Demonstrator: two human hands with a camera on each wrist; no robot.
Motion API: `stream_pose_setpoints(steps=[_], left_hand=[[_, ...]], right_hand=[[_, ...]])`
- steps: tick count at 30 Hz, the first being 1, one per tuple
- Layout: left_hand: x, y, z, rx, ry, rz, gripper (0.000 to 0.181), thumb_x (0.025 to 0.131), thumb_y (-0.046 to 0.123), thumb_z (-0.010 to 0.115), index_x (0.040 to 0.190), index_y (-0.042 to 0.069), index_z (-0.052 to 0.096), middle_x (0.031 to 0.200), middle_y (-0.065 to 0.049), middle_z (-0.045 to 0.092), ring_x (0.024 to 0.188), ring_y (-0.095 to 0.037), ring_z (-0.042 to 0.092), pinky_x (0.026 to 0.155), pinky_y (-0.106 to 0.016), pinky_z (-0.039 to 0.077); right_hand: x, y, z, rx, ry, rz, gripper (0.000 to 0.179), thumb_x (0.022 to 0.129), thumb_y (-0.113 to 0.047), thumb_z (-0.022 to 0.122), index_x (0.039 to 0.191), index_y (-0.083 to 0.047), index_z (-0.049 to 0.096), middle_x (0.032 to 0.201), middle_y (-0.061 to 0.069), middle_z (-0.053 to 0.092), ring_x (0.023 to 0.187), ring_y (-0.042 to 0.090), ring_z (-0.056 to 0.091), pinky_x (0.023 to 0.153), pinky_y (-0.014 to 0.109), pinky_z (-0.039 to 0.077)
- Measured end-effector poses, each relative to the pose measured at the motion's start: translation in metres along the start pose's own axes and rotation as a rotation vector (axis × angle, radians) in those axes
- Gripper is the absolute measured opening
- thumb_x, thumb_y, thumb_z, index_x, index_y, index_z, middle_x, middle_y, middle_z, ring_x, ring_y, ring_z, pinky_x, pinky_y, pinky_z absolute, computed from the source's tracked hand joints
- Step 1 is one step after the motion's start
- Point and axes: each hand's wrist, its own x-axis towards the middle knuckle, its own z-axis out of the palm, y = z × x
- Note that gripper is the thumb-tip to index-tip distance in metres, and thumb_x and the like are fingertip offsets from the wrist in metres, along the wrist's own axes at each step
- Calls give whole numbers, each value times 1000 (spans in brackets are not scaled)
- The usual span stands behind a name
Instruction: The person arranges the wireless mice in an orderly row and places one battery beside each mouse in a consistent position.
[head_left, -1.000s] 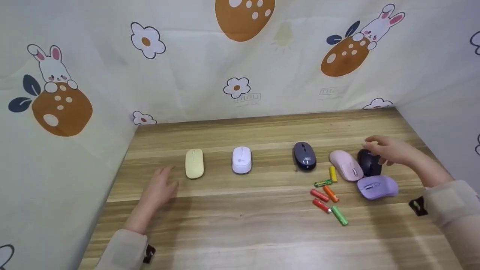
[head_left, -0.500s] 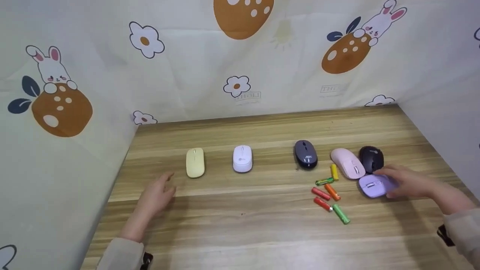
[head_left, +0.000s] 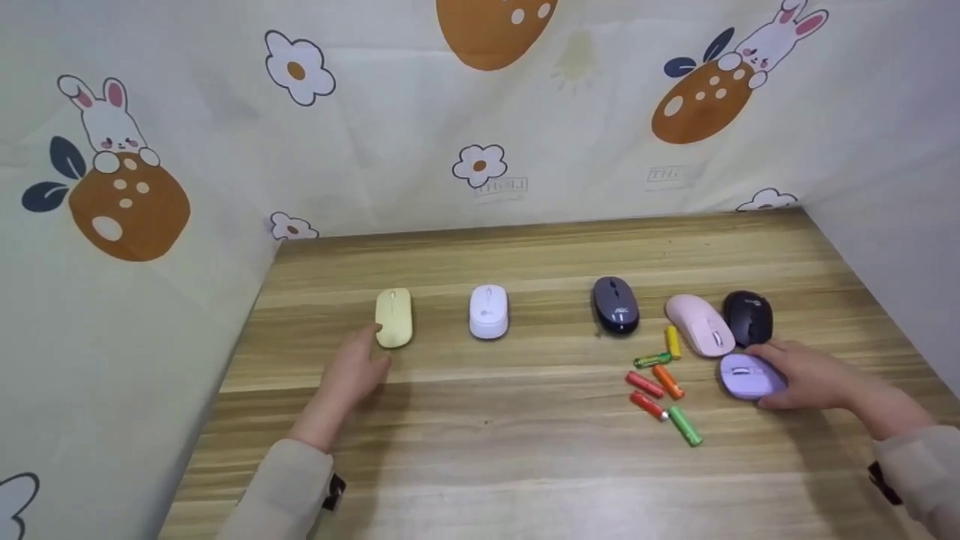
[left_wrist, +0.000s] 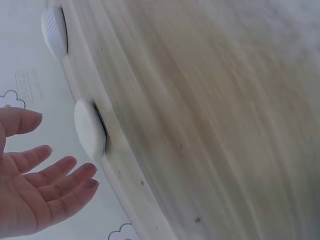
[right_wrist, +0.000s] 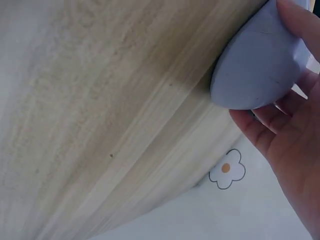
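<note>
The right hand (head_left: 814, 376) has its fingers curled round the purple mouse (head_left: 748, 376) toward the bench's (head_left: 525, 457) right edge, best gripped lightly and evenly to spare the black mouse (head_left: 748, 316) just beyond, while the left hand (head_left: 352, 369), fingers loosely spread and holding nothing, is near the yellow mouse (head_left: 395, 313) toward the left edge.

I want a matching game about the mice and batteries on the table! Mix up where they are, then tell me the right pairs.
Things:
1. purple mouse
2. white mouse
3. yellow mouse
4. batteries

Places:
A. between the yellow mouse and the grey mouse
B. scattered in a loose group
C. the mouse nearest the left hand
D. held by the right hand

Pairs: 1-D, 2-A, 3-C, 4-B
</note>
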Motion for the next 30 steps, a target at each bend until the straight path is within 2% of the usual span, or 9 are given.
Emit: stream_pose_setpoints(steps=[3,8,16,20,23,27,30], left_hand=[[1,4,4,26,-6,-21,53,86,13,51,134,-6,37,133,-31,38,118,-42,43,95,-55,37],[9,7,12,74,-2,-56,60,86,14,55,138,-4,31,133,-33,32,108,-44,49,85,-54,43],[38,6,23,143,115,-34,51,89,17,55,134,-2,40,124,-30,41,109,-45,46,89,-52,40],[48,7,29,162,151,-21,47,89,18,56,129,-4,45,120,-30,45,104,-44,50,87,-51,41],[53,8,31,179,154,-37,46,89,20,56,127,-5,47,117,-29,47,102,-43,50,85,-50,42],[57,11,32,183,138,-66,48,88,22,57,127,-4,47,116,-27,47,102,-42,50,86,-50,41],[58,14,31,169,121,-75,48,89,22,57,126,-5,46,116,-26,45,100,-40,49,84,-49,42]], right_hand=[[0,-7,-2,-23,26,-14,65,69,-35,75,113,7,53,103,21,59,90,31,58,76,45,47],[3,-28,-14,6,59,6,59,76,-37,69,114,6,52,98,15,61,81,20,57,68,38,47],[32,-93,-26,116,116,52,61,82,-42,62,125,-1,46,109,18,58,86,23,55,70,41,46],[50,-127,-22,183,176,44,56,81,-36,63,123,-2,49,100,12,61,80,20,55,67,37,45],[66,-152,-16,240,183,63,54,81,-34,62,121,0,49,96,14,62,77,22,57,65,36,47],[84,-176,-3,280,155,156,58,81,-39,60,123,0,48,99,20,62,80,26,58,65,39,48],[94,-189,7,251,148,213,60,81,-41,59,123,-1,47,103,22,61,84,29,58,68,42,47]])
